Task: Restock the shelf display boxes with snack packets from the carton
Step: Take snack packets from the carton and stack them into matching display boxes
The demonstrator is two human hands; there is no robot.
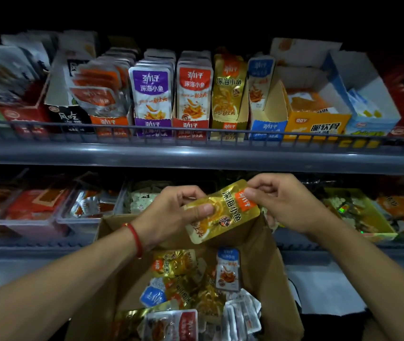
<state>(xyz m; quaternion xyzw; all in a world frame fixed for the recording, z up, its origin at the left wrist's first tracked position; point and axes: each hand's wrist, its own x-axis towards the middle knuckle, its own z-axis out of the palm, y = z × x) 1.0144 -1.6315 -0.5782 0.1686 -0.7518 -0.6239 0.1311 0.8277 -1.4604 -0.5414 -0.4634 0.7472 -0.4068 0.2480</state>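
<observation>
A person's left hand [183, 212] and right hand [282, 203] are both pinching one gold snack packet [223, 212] above an open cardboard carton [267, 252] of mixed packets, below stocked shelf display boxes [229, 124].

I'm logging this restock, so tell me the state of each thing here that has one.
Left hand: grips the gold packet.
Right hand: pinches the packet's top edge.
Gold packet: sealed, tilted, held above the carton.
Carton: open, holds loose packets.
Blue display box: nearly empty.
Gold display box: holds upright packets.
</observation>
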